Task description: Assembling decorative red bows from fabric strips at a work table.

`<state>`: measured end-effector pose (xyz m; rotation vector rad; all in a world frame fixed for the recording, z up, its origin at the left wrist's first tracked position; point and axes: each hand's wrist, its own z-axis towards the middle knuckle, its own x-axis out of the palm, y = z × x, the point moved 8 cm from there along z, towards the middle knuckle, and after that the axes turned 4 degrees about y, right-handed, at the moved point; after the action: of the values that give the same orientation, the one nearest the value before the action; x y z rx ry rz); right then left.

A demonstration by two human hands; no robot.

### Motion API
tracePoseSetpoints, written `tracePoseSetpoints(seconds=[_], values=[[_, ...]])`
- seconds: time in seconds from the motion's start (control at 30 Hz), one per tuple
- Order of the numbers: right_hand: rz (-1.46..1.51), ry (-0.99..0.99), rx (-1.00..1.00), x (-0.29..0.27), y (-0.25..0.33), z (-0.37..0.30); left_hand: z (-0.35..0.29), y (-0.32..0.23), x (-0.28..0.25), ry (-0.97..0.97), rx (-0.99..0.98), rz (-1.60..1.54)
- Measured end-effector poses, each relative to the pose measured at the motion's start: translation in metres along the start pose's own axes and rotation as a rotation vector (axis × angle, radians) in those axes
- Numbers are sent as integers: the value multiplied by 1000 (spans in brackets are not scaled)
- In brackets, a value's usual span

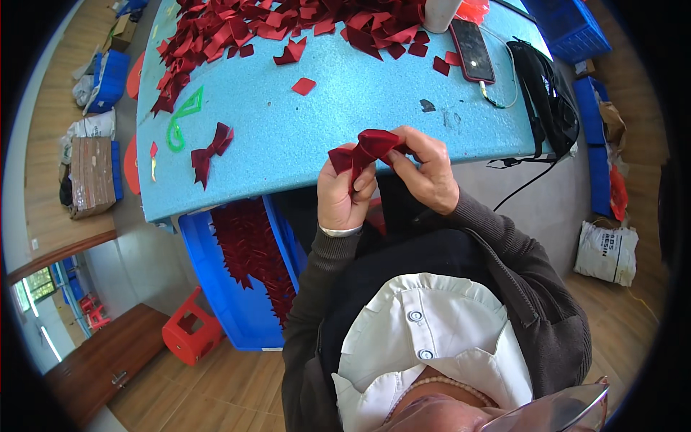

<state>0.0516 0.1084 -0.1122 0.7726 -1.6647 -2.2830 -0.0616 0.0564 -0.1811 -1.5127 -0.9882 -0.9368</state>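
Observation:
A dark red velvet ribbon bow (370, 146) is held up between my two hands, just over the near edge of the blue table (273, 129). My left hand (344, 196) grips its lower left part, with the fingers curled round the fabric. Thumb and forefinger of my right hand (430, 169) pinch the bow's right end. Part of the bow is hidden behind my fingers. Another red bow (211, 153) lies on the table to the left. A single red ribbon piece (304, 86) lies beyond my hands.
Many red ribbon pieces (288, 21) are heaped at the far side. A phone (472, 52) on a cable, a black bag (548, 97) and a green set square (184, 119) lie on the table. Below left stands a blue crate (198, 245) holding rows of red bows, beside a red stool (191, 331).

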Motion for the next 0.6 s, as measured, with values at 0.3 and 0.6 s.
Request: tracePoseSetpoints(seconds=[0.3,0.6], values=[[-45,85,-359,-19,42,18,-5,-36,42,38,410,666],[-146,28,-628,-24,78,24,-6,-58,81,115,677,1017]])
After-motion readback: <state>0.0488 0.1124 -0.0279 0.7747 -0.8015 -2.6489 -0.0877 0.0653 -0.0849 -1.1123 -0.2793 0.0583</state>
